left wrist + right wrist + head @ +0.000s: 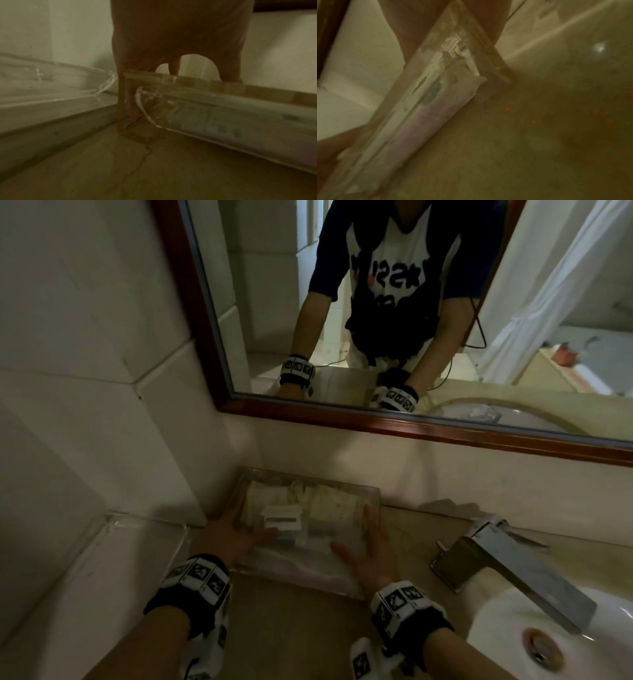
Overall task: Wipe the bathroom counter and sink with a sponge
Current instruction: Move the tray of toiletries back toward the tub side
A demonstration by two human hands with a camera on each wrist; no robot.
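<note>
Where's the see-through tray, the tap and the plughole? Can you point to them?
see-through tray [294,571]: head view, on its front wall.
tap [527,577]: head view, on the flat top of its spout.
plughole [543,645]: head view, on its metal middle.

head: high, facing down at counter [291,628] | wrists: low, close, flanking clear tray [240,121] | shared: clear tray

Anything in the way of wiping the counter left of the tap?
Yes: a clear tray of toiletry packets stands on the counter by the back wall, left of the tap. The left hand and right hand flank it.
</note>
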